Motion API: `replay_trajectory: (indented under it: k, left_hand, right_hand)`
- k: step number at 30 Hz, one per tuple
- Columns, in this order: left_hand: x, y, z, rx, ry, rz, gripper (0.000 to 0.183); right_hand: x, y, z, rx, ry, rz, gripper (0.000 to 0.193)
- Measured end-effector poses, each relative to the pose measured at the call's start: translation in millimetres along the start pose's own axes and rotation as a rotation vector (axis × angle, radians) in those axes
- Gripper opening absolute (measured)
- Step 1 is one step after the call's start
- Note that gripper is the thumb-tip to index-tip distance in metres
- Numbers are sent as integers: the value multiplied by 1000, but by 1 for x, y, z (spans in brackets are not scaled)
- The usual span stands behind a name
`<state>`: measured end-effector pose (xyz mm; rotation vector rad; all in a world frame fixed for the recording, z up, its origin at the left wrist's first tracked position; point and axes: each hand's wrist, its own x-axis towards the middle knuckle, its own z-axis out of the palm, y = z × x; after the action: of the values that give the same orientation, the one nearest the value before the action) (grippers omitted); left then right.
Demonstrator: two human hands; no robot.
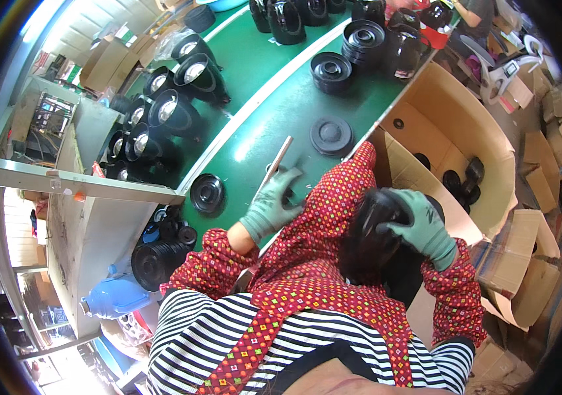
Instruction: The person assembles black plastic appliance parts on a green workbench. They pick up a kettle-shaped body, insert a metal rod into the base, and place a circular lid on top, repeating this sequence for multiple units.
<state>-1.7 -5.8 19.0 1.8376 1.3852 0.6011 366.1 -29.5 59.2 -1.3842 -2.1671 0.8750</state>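
Note:
My right hand (pixel 422 227), in a grey-green glove, is closed on the rim of a glossy black rounded shell (pixel 366 234), which rests against my red patterned apron. My left hand (pixel 271 204), gloved the same way, is curled over the green table (pixel 241 158). A thin light-brown stick (pixel 280 157) juts up from its fingers; its lower end is hidden by the glove. Close to the left hand lies a round black ribbed disc (pixel 207 193). Farther off, a second black disc (pixel 332 135) lies flat near the table's right edge.
Several black shells with silvery insides (pixel 169 112) stand beyond a white divider strip (pixel 261 95). Black lids are stacked (pixel 363 43) at the back. At right is an open cardboard box (pixel 452 125) with black parts inside. A blue jug (pixel 119 294) stands at lower left.

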Motion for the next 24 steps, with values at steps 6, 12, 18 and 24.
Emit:
replay_trajectory:
  k: [6,12,18,24]
  left_hand:
    - [-5,-125,-16,359,59,-209,103]
    - [15,-21,-29,-629,97,-399,65]
    - [70,127,-45,-384,-281,-249,66]
    - [124,179,-41,-297,-525,157,81]
  right_hand:
    - [18,-7,-5,-46,13,-124,55]
    - [15,-1,-44,321,-77,-83,36]
    - [99,-14,-73,-155,298,-529,48]
    - [111,73,-10,164,229,-514,34]
